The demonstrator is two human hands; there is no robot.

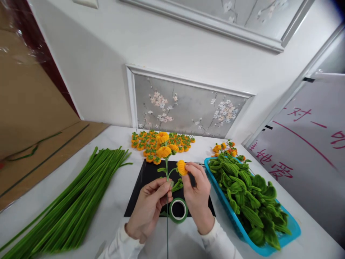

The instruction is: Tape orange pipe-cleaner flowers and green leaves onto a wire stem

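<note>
My left hand [152,204] pinches the green stem [166,169] of an upright artificial flower spray with several orange fuzzy blooms [163,151] at its top. One orange bloom [181,167] bends off to the right on its own short stem, and the fingers of my right hand [198,192] are closed on it. A roll of green tape [178,210] with a white core is just below and between my hands, over a black mat [142,187]. Small green leaf pieces [178,185] show behind my fingers. The thin bare lower stem runs down below my left hand.
Long green fuzzy stems [81,201] lie bundled at left. Many orange flower heads [145,140] are laid out behind the mat. At right, a blue basket [242,230] holds green leaves [250,201], with more orange flowers [228,148] behind it. A wall closes off the back.
</note>
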